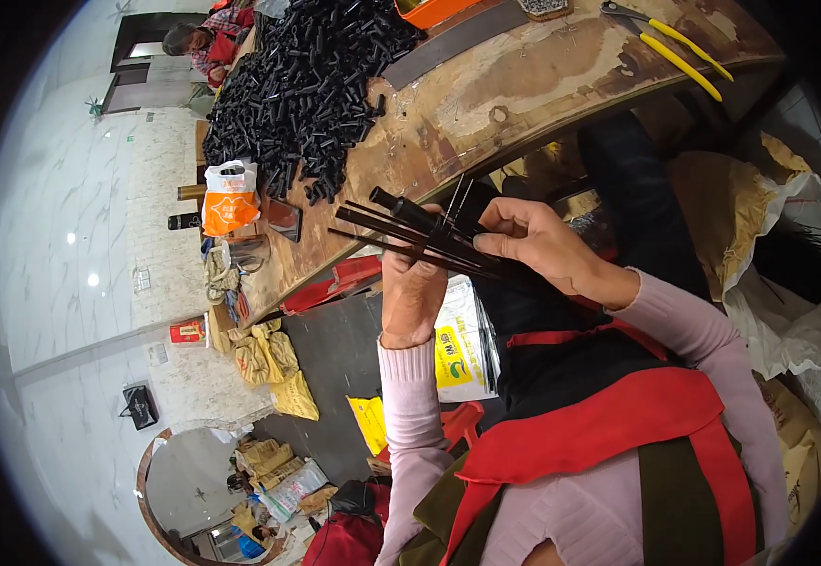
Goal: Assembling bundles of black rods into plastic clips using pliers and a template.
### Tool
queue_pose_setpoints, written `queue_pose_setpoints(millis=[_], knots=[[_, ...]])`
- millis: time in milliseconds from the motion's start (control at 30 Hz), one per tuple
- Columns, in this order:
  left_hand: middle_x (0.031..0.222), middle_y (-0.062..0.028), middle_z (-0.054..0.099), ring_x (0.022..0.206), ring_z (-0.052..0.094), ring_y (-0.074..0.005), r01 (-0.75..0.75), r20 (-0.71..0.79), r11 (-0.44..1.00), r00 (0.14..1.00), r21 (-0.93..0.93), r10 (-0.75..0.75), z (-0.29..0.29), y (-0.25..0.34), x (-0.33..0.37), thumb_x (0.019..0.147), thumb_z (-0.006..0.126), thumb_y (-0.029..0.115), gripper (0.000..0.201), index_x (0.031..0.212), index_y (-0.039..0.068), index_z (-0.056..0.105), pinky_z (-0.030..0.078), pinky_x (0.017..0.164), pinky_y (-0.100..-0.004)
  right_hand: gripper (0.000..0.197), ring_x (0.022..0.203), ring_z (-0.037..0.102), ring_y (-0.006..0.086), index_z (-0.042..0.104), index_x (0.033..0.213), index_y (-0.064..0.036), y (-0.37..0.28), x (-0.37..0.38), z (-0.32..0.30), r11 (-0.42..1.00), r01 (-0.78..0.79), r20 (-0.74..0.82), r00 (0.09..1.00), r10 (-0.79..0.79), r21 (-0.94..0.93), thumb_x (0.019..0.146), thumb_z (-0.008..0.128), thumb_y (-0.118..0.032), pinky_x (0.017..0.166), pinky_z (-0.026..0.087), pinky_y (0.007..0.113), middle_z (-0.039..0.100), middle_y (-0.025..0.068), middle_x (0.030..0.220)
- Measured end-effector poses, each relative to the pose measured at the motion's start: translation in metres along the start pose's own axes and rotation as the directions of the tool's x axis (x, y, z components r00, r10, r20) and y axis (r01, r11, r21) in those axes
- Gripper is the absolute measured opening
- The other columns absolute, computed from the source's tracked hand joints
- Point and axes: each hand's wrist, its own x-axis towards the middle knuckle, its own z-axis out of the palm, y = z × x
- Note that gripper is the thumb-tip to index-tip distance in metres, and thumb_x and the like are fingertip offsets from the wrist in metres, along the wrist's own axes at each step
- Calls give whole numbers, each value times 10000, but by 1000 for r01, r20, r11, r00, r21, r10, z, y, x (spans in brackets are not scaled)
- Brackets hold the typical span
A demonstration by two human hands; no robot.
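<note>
My left hand (410, 294) is closed round a bundle of thin black rods with a short black tube among them, which looks like an umbrella frame (396, 226). The rods fan out to the left, ahead of the table's near edge. On the bundle's other side my right hand (541, 247) has its thumb and fingers bent together beside the tube. What they pinch is too small or hidden to make out. A few thin, shiny pieces stick up between the hands. The frame's lower end lies over my dark-clothed lap and is hard to tell apart from it.
On the wooden table (486, 118) lies a big heap of black plastic tubes (307, 85). Yellow-handled pliers (679, 61) lie near its right end. An orange bin (434, 9) stands at the back. A white sack (779, 325) holds black rods on the right. Another person (212, 47) sits far left.
</note>
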Motion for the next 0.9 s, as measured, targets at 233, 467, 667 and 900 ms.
queue_pose_setpoints(millis=[233, 467, 667, 900], knots=[[1165, -78, 602, 1003, 632, -188, 99, 21, 993, 995, -57, -97, -12, -1, 5, 901, 670, 66, 478, 1327, -1, 463, 529, 905, -324, 143, 767, 569, 42, 631, 986, -30, -21, 8, -9, 963, -264, 106, 960, 258, 47, 877, 715, -69, 667, 434, 181, 635, -11, 850], [1164, -92, 594, 1014, 639, -196, 147, 98, 980, 986, -136, -134, -14, -2, 15, 807, 768, 57, 588, 1309, -11, 469, 557, 872, -315, 129, 812, 577, 65, 636, 940, -28, -4, 0, -8, 971, -26, 108, 994, 1, 237, 864, 732, -71, 725, 449, 203, 633, 14, 866], [1135, -78, 595, 1012, 628, -169, 127, 36, 985, 992, -116, -123, -14, -9, 16, 803, 784, 98, 586, 1292, 0, 477, 549, 876, -299, 116, 803, 554, 43, 613, 915, -41, -4, 1, -11, 989, -22, 92, 996, 8, 144, 859, 714, -26, 736, 438, 204, 610, -22, 851], [1075, -57, 611, 922, 635, -149, 197, -61, 960, 975, -199, -213, -10, -9, 15, 918, 665, 111, 432, 1300, 19, 484, 553, 795, -282, 127, 794, 587, 57, 644, 930, -28, -5, 5, -16, 963, -128, 100, 989, 107, 235, 852, 740, -55, 707, 448, 187, 631, 1, 859]])
